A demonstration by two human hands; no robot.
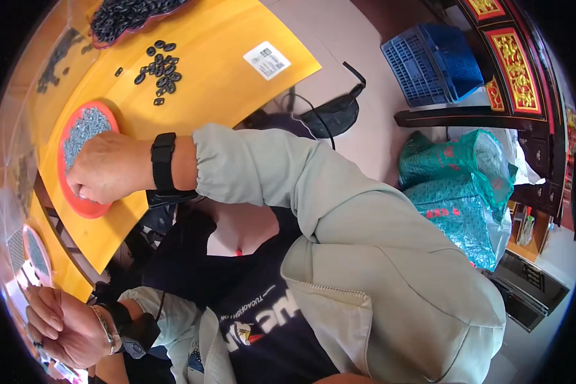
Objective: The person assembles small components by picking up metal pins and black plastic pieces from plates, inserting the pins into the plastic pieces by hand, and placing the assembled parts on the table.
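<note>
Your right hand curls closed over the red dish, any hold hidden. Your left hand, well apart from it, half-curls, hold unclear.

Printed label on table; white lettering on shirt; red characters on sacks.

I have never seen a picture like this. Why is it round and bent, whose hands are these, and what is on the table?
No machine is here: these are a person's own bare hands. The only picture comes from a wide fisheye camera on the person's head, so straight edges bend. The right hand is at a red dish of small silvery pieces; its fingertips are partly hidden, so I cannot tell what it holds. The left hand is at lower left, its grip unclear too. The yellow table also bears loose black pieces and a white label.
</note>
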